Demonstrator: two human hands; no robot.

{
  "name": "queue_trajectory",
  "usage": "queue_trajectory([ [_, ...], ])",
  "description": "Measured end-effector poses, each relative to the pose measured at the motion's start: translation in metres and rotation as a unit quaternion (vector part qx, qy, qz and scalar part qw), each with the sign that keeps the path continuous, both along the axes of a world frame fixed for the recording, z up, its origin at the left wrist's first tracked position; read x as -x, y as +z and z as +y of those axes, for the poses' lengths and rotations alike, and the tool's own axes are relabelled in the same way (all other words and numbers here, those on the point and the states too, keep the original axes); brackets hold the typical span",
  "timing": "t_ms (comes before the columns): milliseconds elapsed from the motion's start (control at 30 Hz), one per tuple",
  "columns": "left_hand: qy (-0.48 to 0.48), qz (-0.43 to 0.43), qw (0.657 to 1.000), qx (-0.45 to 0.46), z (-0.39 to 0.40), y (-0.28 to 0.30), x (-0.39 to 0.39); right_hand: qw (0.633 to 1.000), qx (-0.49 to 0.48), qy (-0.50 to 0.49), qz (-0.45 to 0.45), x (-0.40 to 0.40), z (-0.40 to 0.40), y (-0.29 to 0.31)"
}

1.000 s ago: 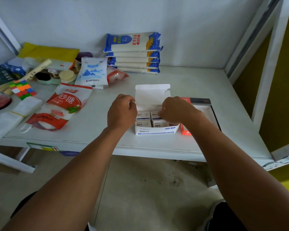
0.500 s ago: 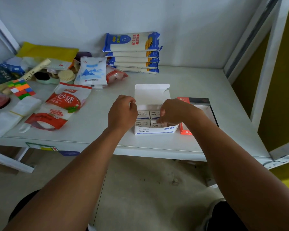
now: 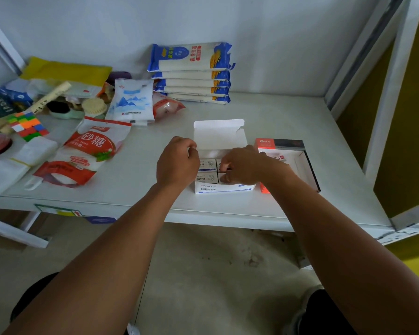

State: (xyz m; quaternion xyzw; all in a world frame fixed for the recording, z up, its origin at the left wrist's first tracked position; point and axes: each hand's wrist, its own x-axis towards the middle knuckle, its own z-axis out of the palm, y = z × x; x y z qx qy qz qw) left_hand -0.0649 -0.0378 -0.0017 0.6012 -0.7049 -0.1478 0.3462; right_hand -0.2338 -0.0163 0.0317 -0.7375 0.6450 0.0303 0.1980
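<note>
Centre frame, on the counter (image 3: pixel 276 112), both forearms reach forward. The left hand (image 3: pixel 177 163), fingers curled, holds the left wall of the open white carton (image 3: pixel 224 189). The right hand (image 3: pixel 242 166), knuckles up, pinches a small box (image 3: pixel 221 175) inside it.

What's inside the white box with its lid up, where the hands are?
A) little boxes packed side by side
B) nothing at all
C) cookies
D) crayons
A: small labelled boxes sit side by side in the white box, and the right hand curls its fingers onto them.
</note>
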Motion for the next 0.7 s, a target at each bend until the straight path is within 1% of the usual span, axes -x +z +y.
queue_trajectory([
  [133,-0.001,0.005,1.000,0.003,-0.001,0.002,-0.003,0.997,0.067,-0.040,-0.014,0.000,0.002,-0.005],
  [233,-0.002,0.000,1.000,0.006,-0.001,0.002,-0.006,0.995,0.079,-0.053,-0.022,0.002,0.006,0.000],
  [267,-0.001,-0.003,1.000,0.006,-0.001,0.001,-0.006,0.994,0.095,-0.056,0.000,0.003,0.008,0.002],
  [333,0.004,-0.010,1.000,-0.001,-0.001,0.000,-0.006,0.986,0.138,-0.043,0.082,0.002,0.012,0.005],
  [400,0.010,-0.017,1.000,-0.009,-0.001,0.000,-0.005,0.982,0.117,-0.029,0.145,0.000,0.016,0.008],
  [433,0.011,-0.022,1.000,-0.009,0.000,0.000,-0.004,0.984,0.092,-0.028,0.150,-0.001,0.017,0.009],
  [500,0.008,-0.028,1.000,-0.010,0.001,-0.001,-0.003,0.989,0.061,-0.033,0.128,0.000,0.016,0.011],
  [567,0.003,-0.030,0.999,-0.016,0.003,0.000,-0.002,0.990,0.062,-0.049,0.116,0.003,0.015,0.012],
  [633,0.001,-0.033,0.999,-0.021,0.005,0.001,-0.001,0.988,0.067,-0.063,0.125,0.004,0.016,0.013],
  [700,-0.003,-0.030,0.999,-0.028,0.006,0.003,0.000,0.990,0.052,-0.064,0.110,0.003,0.018,0.010],
])
